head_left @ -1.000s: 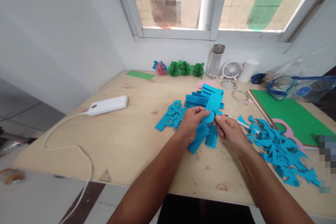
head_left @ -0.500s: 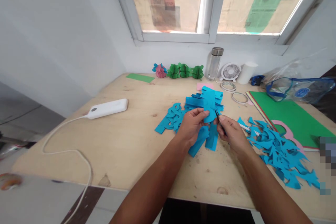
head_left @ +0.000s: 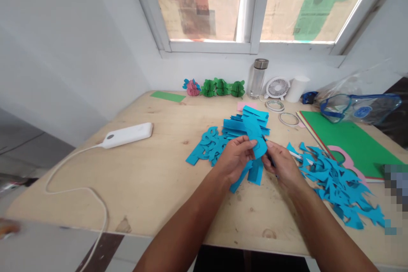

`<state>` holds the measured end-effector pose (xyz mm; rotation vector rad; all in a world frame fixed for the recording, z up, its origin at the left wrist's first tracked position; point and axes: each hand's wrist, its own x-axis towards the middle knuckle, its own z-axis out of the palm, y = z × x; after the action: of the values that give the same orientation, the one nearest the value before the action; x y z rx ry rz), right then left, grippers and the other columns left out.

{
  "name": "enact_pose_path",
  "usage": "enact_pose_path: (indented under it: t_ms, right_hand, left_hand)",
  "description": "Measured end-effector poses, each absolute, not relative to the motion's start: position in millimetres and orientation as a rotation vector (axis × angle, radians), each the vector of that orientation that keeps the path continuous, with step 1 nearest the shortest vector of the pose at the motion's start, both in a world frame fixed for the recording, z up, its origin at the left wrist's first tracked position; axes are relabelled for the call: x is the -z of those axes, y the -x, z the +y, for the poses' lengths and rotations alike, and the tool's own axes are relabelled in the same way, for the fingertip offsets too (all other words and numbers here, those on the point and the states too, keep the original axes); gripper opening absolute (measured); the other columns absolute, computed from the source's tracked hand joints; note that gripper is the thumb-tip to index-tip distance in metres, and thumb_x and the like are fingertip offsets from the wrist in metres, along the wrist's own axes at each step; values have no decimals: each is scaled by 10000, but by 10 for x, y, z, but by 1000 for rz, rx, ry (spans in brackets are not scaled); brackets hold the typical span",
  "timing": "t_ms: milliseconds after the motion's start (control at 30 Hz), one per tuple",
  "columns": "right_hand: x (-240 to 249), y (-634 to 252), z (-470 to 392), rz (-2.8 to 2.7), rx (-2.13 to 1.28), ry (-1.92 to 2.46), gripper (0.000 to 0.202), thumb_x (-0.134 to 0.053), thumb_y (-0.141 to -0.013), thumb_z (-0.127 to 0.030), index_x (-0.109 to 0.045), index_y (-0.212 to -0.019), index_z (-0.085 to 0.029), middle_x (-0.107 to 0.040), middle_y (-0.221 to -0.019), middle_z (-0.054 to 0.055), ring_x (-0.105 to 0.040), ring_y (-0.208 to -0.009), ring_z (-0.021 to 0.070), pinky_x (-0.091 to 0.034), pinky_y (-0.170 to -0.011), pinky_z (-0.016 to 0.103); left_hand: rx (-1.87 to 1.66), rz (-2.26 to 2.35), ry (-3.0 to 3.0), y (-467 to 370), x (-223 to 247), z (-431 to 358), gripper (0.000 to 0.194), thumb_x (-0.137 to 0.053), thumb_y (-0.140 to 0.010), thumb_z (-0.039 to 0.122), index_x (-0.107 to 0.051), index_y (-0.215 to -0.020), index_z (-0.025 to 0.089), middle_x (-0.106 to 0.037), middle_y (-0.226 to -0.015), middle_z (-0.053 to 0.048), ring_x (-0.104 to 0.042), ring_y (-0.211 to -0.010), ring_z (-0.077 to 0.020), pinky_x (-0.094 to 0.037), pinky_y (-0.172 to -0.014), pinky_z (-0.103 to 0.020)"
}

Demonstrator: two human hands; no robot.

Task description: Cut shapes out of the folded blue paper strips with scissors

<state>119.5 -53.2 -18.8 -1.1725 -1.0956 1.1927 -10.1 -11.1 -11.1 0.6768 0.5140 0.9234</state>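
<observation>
Between thumb and fingers, my left hand (head_left: 237, 156) pinches a strip of blue paper (head_left: 259, 148) with a rounded lower end. My right hand (head_left: 282, 162) is closed round a pair of dark scissors (head_left: 268, 159), whose blades meet the paper's right edge and are partly hidden by it. Behind the held strip lies a stack of folded blue strips (head_left: 233, 127). Cut-out curly blue shapes (head_left: 210, 142) lie left of my left hand. More blue strips (head_left: 255, 173) rest on the table below the hands.
Blue scraps (head_left: 339, 185) are heaped at right, beside green sheets (head_left: 353, 140) and a pink cut-out (head_left: 344, 157). Along the back stand green paper ornaments (head_left: 221, 87), a glass bottle (head_left: 257, 80), a small fan (head_left: 278, 88) and tape rolls (head_left: 288, 119). A white power strip (head_left: 127, 135) trails its cable at left.
The held blue paper has turned and tilted, its rounded end now lower and further right. The scissors have moved along its right edge, with less of the blades showing. The camera view has shifted slightly.
</observation>
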Motion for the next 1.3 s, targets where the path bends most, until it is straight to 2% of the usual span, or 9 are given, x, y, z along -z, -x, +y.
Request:
enact_pose_path:
  t_ms: [433,667,933,1300]
  right_hand:
    - [145,-1208,-533,-1100,-1189,1246,429,-561,-777,-589,-536,-633,-185,-365,-419,-65,-247,-373,70,-160,-383,222]
    - [150,-1207,-525,-1092,-1174,1248,452,-569,-772,-577,-447,-558,-199,-363,-412,-65,-242,-374,66,-158,-386,221]
    - [104,-1175,-535,-1068,-1233,1244,404,-599,-726,-576,-530,-650,-185,-364,-421,-72,-230,-370,61,-135,-385,218]
    - [157,-1142,-534,-1033,-1365,1175,378,-525,-829,-520,-565,-694,-168,-379,-423,-65,-243,-356,56,-167,-363,211]
  left_hand:
    - [-953,664,-1030,111,95,-140,209,-755,-621,315,-616,-616,158,-558,-572,-7,-473,-551,-111,-372,-581,-269]
    - [-1020,684,-962,144,63,-96,236,-676,-711,380,-584,-636,176,-564,-543,-3,-490,-519,-115,-385,-574,-266]
    - [-1053,696,-967,130,97,-103,159,-697,-675,288,-618,-647,153,-586,-556,-4,-515,-531,-110,-402,-586,-262]
    - [-1166,762,-1056,112,31,-140,138,-669,-681,268,-606,-643,151,-592,-532,4,-530,-518,-112,-426,-575,-251]
